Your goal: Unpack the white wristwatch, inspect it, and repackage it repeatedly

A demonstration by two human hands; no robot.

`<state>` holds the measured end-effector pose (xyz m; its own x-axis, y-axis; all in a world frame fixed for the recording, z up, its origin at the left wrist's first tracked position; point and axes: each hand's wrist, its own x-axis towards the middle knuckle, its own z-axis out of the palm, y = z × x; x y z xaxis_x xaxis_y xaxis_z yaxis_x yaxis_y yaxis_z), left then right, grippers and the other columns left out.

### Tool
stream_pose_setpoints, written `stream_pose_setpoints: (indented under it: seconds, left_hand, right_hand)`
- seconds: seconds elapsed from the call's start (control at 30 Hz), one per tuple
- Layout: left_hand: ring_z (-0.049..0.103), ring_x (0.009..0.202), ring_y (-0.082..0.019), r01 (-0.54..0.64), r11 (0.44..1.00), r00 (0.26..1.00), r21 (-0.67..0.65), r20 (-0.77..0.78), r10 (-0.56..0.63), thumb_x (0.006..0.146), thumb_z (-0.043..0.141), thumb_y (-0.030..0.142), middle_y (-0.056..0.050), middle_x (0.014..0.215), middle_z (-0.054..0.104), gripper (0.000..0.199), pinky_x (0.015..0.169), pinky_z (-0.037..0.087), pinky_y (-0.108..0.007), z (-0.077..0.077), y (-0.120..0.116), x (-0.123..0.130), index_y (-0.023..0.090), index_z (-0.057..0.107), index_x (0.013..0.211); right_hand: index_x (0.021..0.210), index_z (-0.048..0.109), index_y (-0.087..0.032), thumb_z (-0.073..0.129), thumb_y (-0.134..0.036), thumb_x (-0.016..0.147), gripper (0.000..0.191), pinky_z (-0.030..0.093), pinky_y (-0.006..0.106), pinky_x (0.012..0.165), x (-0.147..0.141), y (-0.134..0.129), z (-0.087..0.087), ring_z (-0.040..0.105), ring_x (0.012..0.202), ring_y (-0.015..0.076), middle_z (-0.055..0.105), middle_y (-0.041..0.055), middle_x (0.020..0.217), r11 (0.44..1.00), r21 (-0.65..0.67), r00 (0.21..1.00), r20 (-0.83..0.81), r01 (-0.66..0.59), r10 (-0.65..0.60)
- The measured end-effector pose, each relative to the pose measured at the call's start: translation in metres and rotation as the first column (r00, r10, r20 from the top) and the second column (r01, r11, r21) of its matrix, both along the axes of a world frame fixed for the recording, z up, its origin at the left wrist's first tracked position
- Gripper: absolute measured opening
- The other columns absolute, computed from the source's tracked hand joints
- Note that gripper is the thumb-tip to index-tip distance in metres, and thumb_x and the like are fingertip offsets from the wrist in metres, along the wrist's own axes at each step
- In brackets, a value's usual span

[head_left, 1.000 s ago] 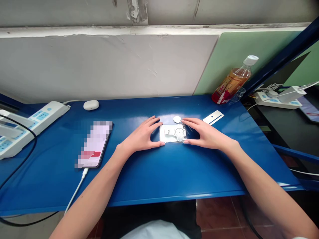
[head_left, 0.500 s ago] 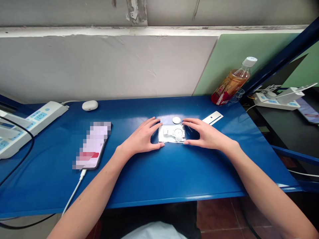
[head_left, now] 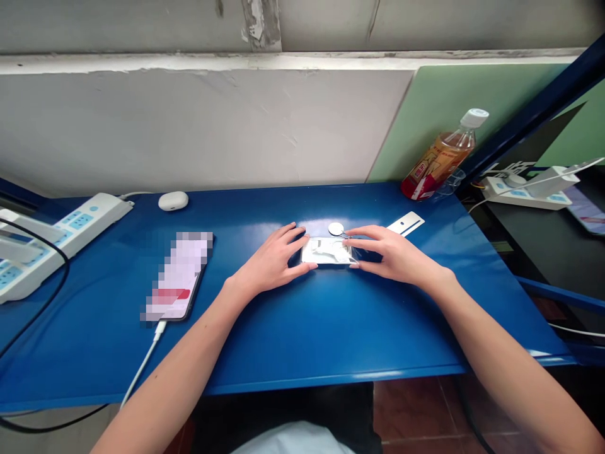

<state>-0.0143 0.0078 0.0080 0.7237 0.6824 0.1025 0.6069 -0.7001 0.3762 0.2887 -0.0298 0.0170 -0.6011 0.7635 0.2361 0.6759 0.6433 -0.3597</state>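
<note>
A small flat white package [head_left: 324, 253] with clear, shiny plastic lies at mid-desk between my hands. Its white inner part is glary, so I cannot make out exactly what it is. My left hand [head_left: 278, 255] grips its left end, thumb at the near edge and fingers at the far edge. At the other end my right hand [head_left: 385, 252] does the same, fingertips over the plastic. A round white disc [head_left: 336, 228] lies just behind the package, close to my right fingertips. Beyond my right hand rests a white card with a dark slot [head_left: 407, 222].
On the blue desk [head_left: 331, 328], a phone [head_left: 182, 277] with a white charging cable lies left of my left arm. Behind it are a white earbud case [head_left: 173, 201] and a power strip [head_left: 89, 217]. A drink bottle [head_left: 439, 161] stands at the back right corner.
The package has tilted in my hands: the ring shape seen inside it before no longer shows clearly. My thumbs have shifted slightly to the right along the near edge.
</note>
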Motion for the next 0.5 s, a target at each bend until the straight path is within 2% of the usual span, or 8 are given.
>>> stream_pose_setpoints:
  seconds: [0.13,0.23,0.4,0.5]
  left_hand:
    - [0.054,0.130,-0.031,0.011,0.998,0.993,0.054,0.117,-0.017,0.101,0.047,0.051,-0.015,0.134,0.064,0.050,0.109,0.044,-0.046,-0.001,0.000,0.003,0.013,0.063,0.130]
    - [0.066,0.111,-0.026,-0.010,0.997,0.973,0.076,0.230,-0.008,0.103,0.045,0.045,-0.012,0.120,0.072,0.042,0.098,0.052,-0.040,0.000,-0.003,0.006,0.015,0.069,0.120]
    - [0.070,0.104,-0.022,-0.083,0.993,0.950,0.083,0.308,0.053,0.103,0.045,0.038,-0.007,0.115,0.075,0.036,0.094,0.053,-0.038,0.000,-0.010,0.008,0.020,0.061,0.130]
    - [0.072,0.095,-0.020,-0.116,0.990,0.944,0.078,0.318,0.086,0.102,0.046,0.036,-0.005,0.108,0.076,0.038,0.090,0.055,-0.036,-0.002,-0.011,0.009,0.022,0.055,0.137]
  right_hand:
    - [0.125,0.068,-0.023,0.059,-0.030,0.096,0.032,0.055,0.045,0.096,-0.004,0.001,-0.006,0.066,0.112,0.0284,0.069,0.0129,0.125,0.999,0.048,0.993,-0.119,0.002,0.004]
    - [0.121,0.071,-0.024,0.054,-0.031,0.098,0.029,0.057,0.040,0.092,-0.007,-0.001,-0.004,0.070,0.106,0.0254,0.072,0.0102,0.119,0.999,0.011,0.977,-0.213,0.030,-0.027]
    - [0.117,0.070,-0.024,0.049,-0.037,0.100,0.030,0.058,0.040,0.087,-0.011,-0.004,0.001,0.072,0.099,0.0261,0.075,0.0079,0.114,0.987,-0.119,0.955,-0.263,0.109,-0.138]
    - [0.117,0.067,-0.022,0.051,-0.040,0.098,0.031,0.059,0.039,0.080,-0.011,-0.003,-0.001,0.073,0.088,0.0254,0.077,0.0072,0.102,0.963,-0.199,0.923,-0.302,0.183,-0.238]
